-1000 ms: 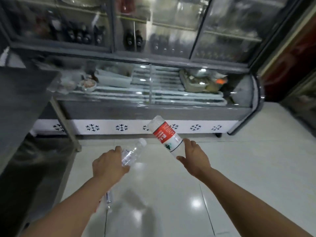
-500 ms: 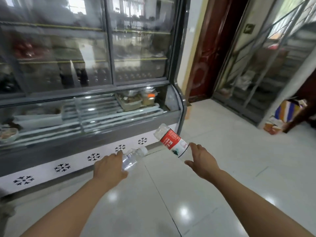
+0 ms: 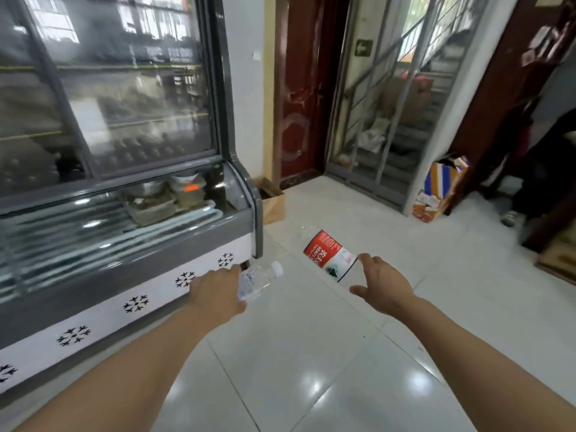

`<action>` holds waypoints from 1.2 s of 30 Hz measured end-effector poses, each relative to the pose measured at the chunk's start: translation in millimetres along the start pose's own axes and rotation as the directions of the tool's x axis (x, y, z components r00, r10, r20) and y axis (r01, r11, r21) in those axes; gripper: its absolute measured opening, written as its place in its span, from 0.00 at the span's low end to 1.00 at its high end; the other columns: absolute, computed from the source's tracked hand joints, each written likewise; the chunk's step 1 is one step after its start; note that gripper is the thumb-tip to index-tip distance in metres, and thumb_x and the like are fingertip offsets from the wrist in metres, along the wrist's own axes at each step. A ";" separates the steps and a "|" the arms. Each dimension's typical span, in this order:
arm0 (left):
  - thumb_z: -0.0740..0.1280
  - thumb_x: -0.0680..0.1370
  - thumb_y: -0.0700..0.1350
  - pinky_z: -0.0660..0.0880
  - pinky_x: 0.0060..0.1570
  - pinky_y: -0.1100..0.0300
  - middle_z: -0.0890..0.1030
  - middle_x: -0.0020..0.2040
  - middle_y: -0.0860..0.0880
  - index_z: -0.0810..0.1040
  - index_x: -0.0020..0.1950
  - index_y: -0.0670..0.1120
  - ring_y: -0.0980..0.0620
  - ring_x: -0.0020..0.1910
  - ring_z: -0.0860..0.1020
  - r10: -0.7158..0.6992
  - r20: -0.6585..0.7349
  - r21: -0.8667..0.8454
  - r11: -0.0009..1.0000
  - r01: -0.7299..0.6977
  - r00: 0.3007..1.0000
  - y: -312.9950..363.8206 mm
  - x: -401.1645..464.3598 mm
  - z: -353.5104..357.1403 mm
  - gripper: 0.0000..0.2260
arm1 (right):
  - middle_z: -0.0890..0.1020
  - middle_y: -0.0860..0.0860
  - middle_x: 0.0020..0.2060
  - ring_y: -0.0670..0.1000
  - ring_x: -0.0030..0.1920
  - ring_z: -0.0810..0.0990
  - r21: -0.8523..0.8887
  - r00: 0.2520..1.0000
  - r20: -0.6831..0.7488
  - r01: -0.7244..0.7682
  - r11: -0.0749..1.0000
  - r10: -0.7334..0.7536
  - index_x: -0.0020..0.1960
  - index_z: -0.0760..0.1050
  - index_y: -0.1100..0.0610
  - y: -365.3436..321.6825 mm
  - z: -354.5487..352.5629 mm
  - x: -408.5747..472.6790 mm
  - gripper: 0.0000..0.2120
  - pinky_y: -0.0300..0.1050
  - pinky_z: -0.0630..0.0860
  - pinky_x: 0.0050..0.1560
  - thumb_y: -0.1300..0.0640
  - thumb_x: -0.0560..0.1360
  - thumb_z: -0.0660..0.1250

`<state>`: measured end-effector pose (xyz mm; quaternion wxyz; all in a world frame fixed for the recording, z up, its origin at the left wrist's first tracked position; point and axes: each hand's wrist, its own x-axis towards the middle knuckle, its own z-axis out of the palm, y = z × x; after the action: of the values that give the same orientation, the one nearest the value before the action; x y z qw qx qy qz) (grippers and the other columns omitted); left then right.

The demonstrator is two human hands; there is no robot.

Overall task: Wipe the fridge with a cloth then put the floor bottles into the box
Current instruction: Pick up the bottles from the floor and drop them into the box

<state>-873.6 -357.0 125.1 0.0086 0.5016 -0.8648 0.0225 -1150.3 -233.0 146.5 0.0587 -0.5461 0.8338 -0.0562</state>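
The left hand (image 3: 216,291) gripped a small clear plastic bottle (image 3: 258,280); the right hand (image 3: 385,286) gripped a larger red-labelled clear bottle (image 3: 328,255) above the white tiled floor (image 3: 311,369).

Glossy white tiled floor (image 3: 311,369). Dark red door (image 3: 299,98) in far wall. Metal-barred gate (image 3: 399,98) beside it, stairs behind. Striped carton (image 3: 442,179) near gate. Someone's shoe (image 3: 508,218) at right edge.

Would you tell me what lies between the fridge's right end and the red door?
In the head view, an open brown box stands on the floor between the fridge and the red door.
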 end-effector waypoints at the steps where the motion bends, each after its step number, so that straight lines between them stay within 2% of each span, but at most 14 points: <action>1: 0.67 0.71 0.58 0.69 0.46 0.55 0.78 0.54 0.51 0.66 0.60 0.50 0.49 0.55 0.77 0.021 -0.003 0.012 1.000 -0.021 1.000 12.5 13.6 -1.4 0.23 | 0.74 0.56 0.60 0.55 0.57 0.75 -0.001 1.000 0.001 -0.015 1.000 0.015 0.70 0.59 0.55 13.6 -0.9 7.2 0.31 0.47 0.72 0.48 0.46 0.74 0.68; 4: 0.66 0.72 0.58 0.68 0.44 0.56 0.77 0.55 0.52 0.65 0.62 0.49 0.49 0.57 0.76 0.079 0.001 0.053 0.996 -0.079 0.997 46.9 58.2 -1.2 0.24 | 0.74 0.55 0.60 0.55 0.57 0.75 -0.008 0.999 -0.003 -0.048 0.999 0.048 0.70 0.60 0.55 49.5 -3.2 36.6 0.31 0.47 0.74 0.49 0.46 0.74 0.69; 7: 0.66 0.71 0.57 0.70 0.46 0.56 0.77 0.55 0.52 0.66 0.60 0.49 0.49 0.57 0.76 0.109 0.012 0.074 0.991 -0.110 0.994 77.3 109.5 2.9 0.22 | 0.74 0.55 0.60 0.55 0.57 0.75 -0.033 0.997 -0.022 -0.071 0.997 0.071 0.70 0.60 0.55 83.2 -10.5 78.2 0.31 0.47 0.75 0.49 0.46 0.73 0.69; 16: 0.67 0.71 0.57 0.70 0.43 0.57 0.78 0.53 0.50 0.66 0.60 0.49 0.48 0.52 0.77 0.169 0.038 0.043 0.984 -0.170 0.985 160.4 311.9 2.6 0.23 | 0.74 0.55 0.61 0.54 0.57 0.75 -0.076 0.988 -0.041 -0.154 0.985 0.151 0.69 0.61 0.54 187.7 -46.1 236.5 0.31 0.47 0.77 0.49 0.47 0.73 0.70; 18: 0.67 0.71 0.57 0.71 0.45 0.56 0.78 0.53 0.50 0.66 0.61 0.49 0.48 0.52 0.77 0.176 0.044 0.024 0.984 -0.177 0.983 179.0 350.2 -0.6 0.24 | 0.74 0.55 0.61 0.54 0.57 0.76 -0.062 0.985 -0.047 -0.170 0.983 0.168 0.69 0.61 0.54 209.7 -52.8 268.4 0.30 0.47 0.76 0.48 0.47 0.73 0.70; 21: 0.67 0.71 0.58 0.73 0.48 0.55 0.78 0.55 0.50 0.65 0.64 0.50 0.48 0.54 0.77 0.199 0.021 0.025 0.980 -0.199 0.980 207.6 405.3 -3.4 0.26 | 0.74 0.54 0.61 0.54 0.56 0.76 -0.052 0.984 -0.041 -0.173 0.984 0.171 0.69 0.61 0.53 240.8 -57.5 318.5 0.30 0.48 0.78 0.48 0.47 0.72 0.70; 25: 0.67 0.71 0.59 0.71 0.47 0.55 0.78 0.54 0.50 0.65 0.65 0.50 0.48 0.54 0.76 0.193 -0.006 0.032 0.981 -0.193 0.981 247.1 480.5 -7.0 0.26 | 0.74 0.54 0.62 0.54 0.57 0.76 -0.027 0.987 -0.063 -0.151 0.988 0.149 0.69 0.61 0.52 286.1 -61.9 399.0 0.31 0.48 0.79 0.48 0.47 0.72 0.71; 29: 0.68 0.71 0.59 0.74 0.50 0.53 0.76 0.57 0.50 0.67 0.64 0.51 0.49 0.54 0.77 0.132 -0.019 0.014 0.991 -0.132 0.991 284.1 554.3 -4.4 0.25 | 0.73 0.54 0.63 0.55 0.58 0.75 -0.035 0.995 -0.066 -0.075 0.997 0.073 0.70 0.60 0.53 336.7 -69.1 488.1 0.32 0.49 0.79 0.49 0.47 0.72 0.70; 33: 0.69 0.71 0.57 0.75 0.51 0.53 0.78 0.53 0.51 0.68 0.61 0.51 0.49 0.51 0.78 0.008 0.006 -0.033 0.999 -0.008 1.000 318.2 623.3 -5.0 0.22 | 0.73 0.54 0.64 0.55 0.59 0.75 -0.038 0.999 -0.044 0.016 0.999 -0.017 0.71 0.60 0.53 380.5 -90.1 582.4 0.32 0.46 0.77 0.47 0.48 0.73 0.70; 36: 0.69 0.71 0.56 0.75 0.50 0.53 0.78 0.53 0.51 0.66 0.65 0.52 0.49 0.51 0.78 -0.043 0.007 -0.040 0.998 0.044 0.999 336.5 667.1 -7.7 0.25 | 0.73 0.55 0.64 0.55 0.59 0.75 -0.044 0.995 -0.022 0.092 0.995 -0.093 0.71 0.60 0.54 399.9 -100.8 647.2 0.32 0.47 0.76 0.48 0.48 0.73 0.70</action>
<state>-1497.0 -768.2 147.5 0.0165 0.5201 -0.8539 0.0033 -1784.7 -664.8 159.3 0.0343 -0.5846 0.8092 -0.0476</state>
